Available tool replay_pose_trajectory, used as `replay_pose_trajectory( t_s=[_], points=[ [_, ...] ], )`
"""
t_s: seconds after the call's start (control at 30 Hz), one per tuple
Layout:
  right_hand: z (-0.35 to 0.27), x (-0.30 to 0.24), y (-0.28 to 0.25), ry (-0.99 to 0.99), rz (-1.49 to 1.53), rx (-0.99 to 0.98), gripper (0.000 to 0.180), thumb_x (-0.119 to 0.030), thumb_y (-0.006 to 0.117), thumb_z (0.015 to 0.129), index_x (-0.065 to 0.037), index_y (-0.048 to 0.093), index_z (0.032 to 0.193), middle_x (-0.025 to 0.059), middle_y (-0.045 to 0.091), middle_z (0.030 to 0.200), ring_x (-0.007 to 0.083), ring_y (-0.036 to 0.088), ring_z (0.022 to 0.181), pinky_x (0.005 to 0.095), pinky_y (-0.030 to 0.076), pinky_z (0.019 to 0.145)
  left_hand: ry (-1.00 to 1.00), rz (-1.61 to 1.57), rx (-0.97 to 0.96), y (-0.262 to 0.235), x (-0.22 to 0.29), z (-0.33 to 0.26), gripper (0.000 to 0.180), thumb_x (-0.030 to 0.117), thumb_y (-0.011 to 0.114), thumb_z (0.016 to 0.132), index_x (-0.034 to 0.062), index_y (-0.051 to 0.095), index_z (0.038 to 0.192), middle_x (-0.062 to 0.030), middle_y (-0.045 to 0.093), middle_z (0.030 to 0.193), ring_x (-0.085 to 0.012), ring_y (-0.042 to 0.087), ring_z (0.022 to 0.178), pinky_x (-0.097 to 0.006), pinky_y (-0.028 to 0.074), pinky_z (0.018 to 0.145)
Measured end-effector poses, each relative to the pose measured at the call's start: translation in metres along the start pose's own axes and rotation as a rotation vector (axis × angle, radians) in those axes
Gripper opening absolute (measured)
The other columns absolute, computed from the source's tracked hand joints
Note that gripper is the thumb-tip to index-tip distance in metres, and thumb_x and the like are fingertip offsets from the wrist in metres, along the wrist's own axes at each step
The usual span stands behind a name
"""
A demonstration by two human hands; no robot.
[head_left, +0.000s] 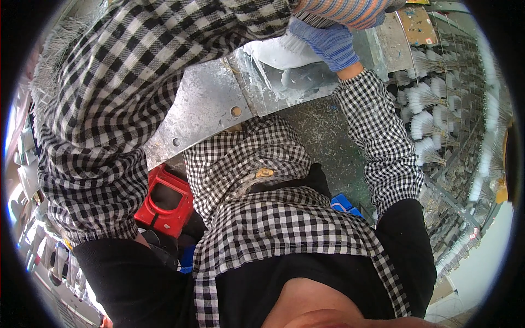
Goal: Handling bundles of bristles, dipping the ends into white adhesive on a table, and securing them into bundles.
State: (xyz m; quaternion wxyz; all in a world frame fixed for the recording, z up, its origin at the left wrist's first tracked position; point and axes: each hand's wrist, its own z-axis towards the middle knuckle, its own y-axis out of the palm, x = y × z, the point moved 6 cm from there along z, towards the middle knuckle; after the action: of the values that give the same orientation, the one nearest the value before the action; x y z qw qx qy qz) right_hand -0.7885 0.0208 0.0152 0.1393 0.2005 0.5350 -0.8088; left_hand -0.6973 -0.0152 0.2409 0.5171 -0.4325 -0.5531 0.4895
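Observation:
My left hand, in an orange, blue and grey striped knitted glove, reaches across at the top edge, which cuts it off. Its fingers look curled, and a dark piece shows beside them; what it holds is hidden. Just below it, partly covered, is my right hand in a blue knitted glove. That hand looks closed, but its fingertips are out of sight. Against it lies a smooth white mass with some bristle-like strands, on a metal work surface smeared with white near my right wrist.
Racks of white-bristled brushes curve along the right side. A red plastic stool stands below the bench at left. A blue object lies on the floor by my lap. A brown stained board sits at the upper right.

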Motion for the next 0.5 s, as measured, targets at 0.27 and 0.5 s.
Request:
replay_pose_trajectory(
  t_s=[0.27, 0.5],
  points=[
    [0.000, -0.007, 0.014, -0.024, 0.131, -0.106, 0.079, -0.056, 0.068, 0.089, -0.008, 0.041, 0.146, 0.0122, 0.050, 0.141, 0.0271, 0.052, 0.128, 0.0358, 0.048, 0.102, 0.251, 0.135, 0.345, -0.011, 0.018, -0.030, 0.025, 0.020, 0.077, 0.073, 0.0001, 0.073, 0.089, -0.0153, 0.067, 0.078, -0.0335, 0.069, 0.078, -0.041, 0.058, 0.072],
    [0.001, -0.014, 0.008, -0.025, 0.137, -0.120, 0.079, -0.055, 0.066, 0.090, -0.009, 0.038, 0.147, 0.0127, 0.047, 0.144, 0.0276, 0.049, 0.131, 0.0368, 0.046, 0.104, 0.226, 0.119, 0.339, -0.004, 0.015, -0.019, 0.026, 0.018, 0.076, 0.069, -0.0009, 0.073, 0.086, -0.0157, 0.067, 0.080, -0.0335, 0.069, 0.078, -0.041, 0.058, 0.072]
  ],
)
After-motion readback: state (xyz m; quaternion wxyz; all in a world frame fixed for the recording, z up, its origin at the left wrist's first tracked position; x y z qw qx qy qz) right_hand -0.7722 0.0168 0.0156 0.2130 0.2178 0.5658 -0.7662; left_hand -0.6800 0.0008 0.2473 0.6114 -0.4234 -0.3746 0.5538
